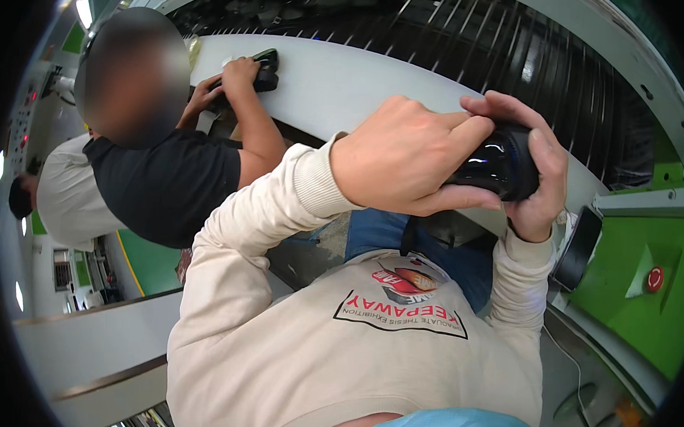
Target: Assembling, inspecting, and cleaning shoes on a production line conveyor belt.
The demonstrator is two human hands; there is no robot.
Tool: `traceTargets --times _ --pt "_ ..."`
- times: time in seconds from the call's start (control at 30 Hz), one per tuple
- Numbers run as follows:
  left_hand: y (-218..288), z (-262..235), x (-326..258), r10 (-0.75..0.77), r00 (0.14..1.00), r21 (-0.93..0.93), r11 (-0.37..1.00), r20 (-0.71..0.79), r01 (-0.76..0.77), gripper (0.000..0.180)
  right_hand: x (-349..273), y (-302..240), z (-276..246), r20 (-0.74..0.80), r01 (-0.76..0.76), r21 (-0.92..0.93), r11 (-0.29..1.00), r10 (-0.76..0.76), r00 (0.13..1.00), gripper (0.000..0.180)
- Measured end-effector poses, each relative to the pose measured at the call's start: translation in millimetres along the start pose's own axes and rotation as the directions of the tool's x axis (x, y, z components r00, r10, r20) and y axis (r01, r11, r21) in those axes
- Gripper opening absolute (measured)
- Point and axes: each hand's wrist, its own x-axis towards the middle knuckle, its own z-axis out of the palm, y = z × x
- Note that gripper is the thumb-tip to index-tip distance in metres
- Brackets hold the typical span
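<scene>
Both hands wrapped around a glossy black part (497, 163), left hand (402, 155) over its near end, right hand (538, 172) cupping the far end, held above the white tabletop (340, 84). Looks like mid-inspection; turning it next needs a careful regrip.

screen: dark flat phone-like slab (579, 247), tilted, right of the torso beside the green panel | sign: round red disc (654, 279) on green panel, far right | label: red-black printed patch (402, 296) on cream sweatshirt front
</scene>
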Motion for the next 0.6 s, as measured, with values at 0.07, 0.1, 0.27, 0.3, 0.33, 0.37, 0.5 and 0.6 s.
traceTargets --times 0.07,0.1,0.27,0.3,0.33,0.37,0.5,0.6 --pt "0.7 -2.0 -0.3 -0.012 1.0 -0.007 1.0 0.01 0.012 0.072 1.6 2.9 -1.2 0.019 0.02 -0.042 0.999 -0.019 1.0 0.073" --pt "-1.4 -0.6 -0.3 -0.007 1.0 0.01 1.0 -0.015 0.007 0.072 4.5 4.7 -4.4 0.093 0.034 -0.05 0.998 -0.029 0.995 0.087" --pt "-10.6 2.3 1.6 -0.017 0.997 -0.016 1.0 -0.071 0.016 0.071 -2.3 21.5 4.4 0.019 0.198 0.036 0.98 -0.199 0.98 0.105" --pt "-10.7 1.6 2.4 -0.01 0.998 -0.01 1.0 -0.065 0.009 0.071 -3.5 23.3 4.9 -0.01 0.153 -0.051 0.987 -0.153 0.988 0.104" --pt "-8.9 0.8 2.7 -0.003 0.998 -0.004 1.0 -0.058 0.002 0.071 -5.2 24.5 5.4 -0.042 0.103 -0.136 0.985 -0.11 0.993 0.104" --pt "-6.7 -0.4 4.6 -0.009 0.999 0.015 1.0 -0.039 0.009 0.072 -6.9 25.0 5.3 -0.067 0.104 -0.143 0.984 -0.114 0.991 0.09" --pt "-5.9 1.6 2.9 0.012 0.998 -0.014 1.0 -0.063 -0.013 0.074 -7.4 28.6 -4.9 -0.283 0.014 0.169 0.985 0.035 0.958 0.074" --pt "-2.2 2.8 0.7 0.01 0.998 0.015 1.0 -0.068 -0.009 0.076 -6.5 31.1 -9.0 -0.16 0.103 0.581 0.807 -0.011 0.987 0.068"
